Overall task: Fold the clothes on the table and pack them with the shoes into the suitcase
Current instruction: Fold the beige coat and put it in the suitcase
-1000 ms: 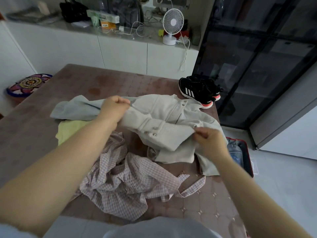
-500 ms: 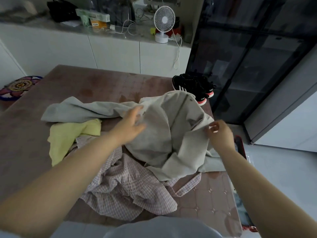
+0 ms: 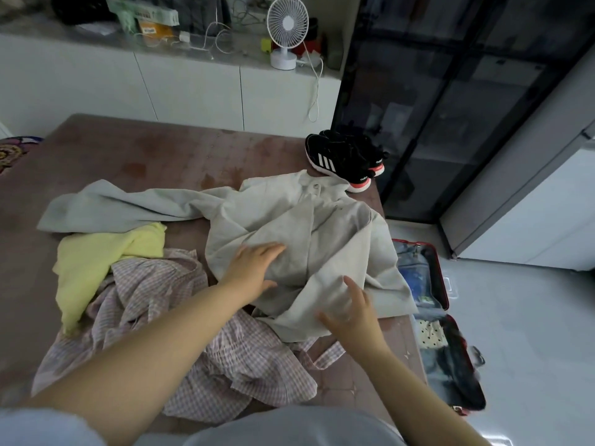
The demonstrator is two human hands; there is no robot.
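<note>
A pale grey jacket [image 3: 299, 226] lies spread on the brown table [image 3: 161, 156], one sleeve stretched out to the left. My left hand [image 3: 254, 268] lies flat on the jacket's middle with straight fingers. My right hand [image 3: 351, 312] hovers open over the jacket's near hem, fingers spread and blurred. A yellow garment [image 3: 96, 255] and a crumpled pink checked garment [image 3: 180, 333] lie left of and below the jacket. Black sneakers [image 3: 346, 160] stand at the table's far right corner. An open red-edged suitcase [image 3: 447, 320] lies on the floor at the right, with clothes inside.
A white counter [image 3: 193, 82] runs behind the table with a small white fan [image 3: 286, 30], cables and boxes on it. A dark glass cabinet [image 3: 450, 91] stands at the right. A patterned cushion [image 3: 9, 152] shows at the left edge.
Both hands let go of the jacket, which was lifted and turned and now lies flat. My left hand went from gripping cloth to lying flat on it; my right hand dropped toward the near hem.
</note>
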